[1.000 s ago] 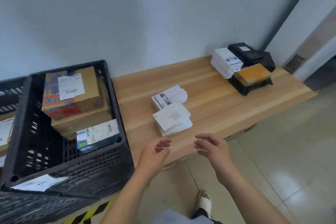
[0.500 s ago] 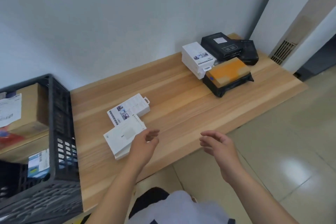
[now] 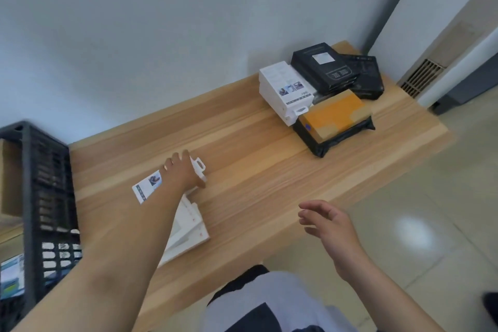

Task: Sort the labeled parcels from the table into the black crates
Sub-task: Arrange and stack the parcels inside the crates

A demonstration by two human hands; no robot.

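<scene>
The left hand (image 3: 183, 170) is laid over a small white box with a hang tab (image 3: 147, 187) on the wooden table (image 3: 256, 164), fingers curled around its far edge, and flat white parcels (image 3: 188, 229) are stacked just in front of it. The right hand (image 3: 327, 224) is hovering off the table's near edge with fingers loose, nothing held. More parcels are piled at the far right corner (image 3: 320, 94), and the black crate (image 3: 40, 197) is seen at the left edge.
</scene>
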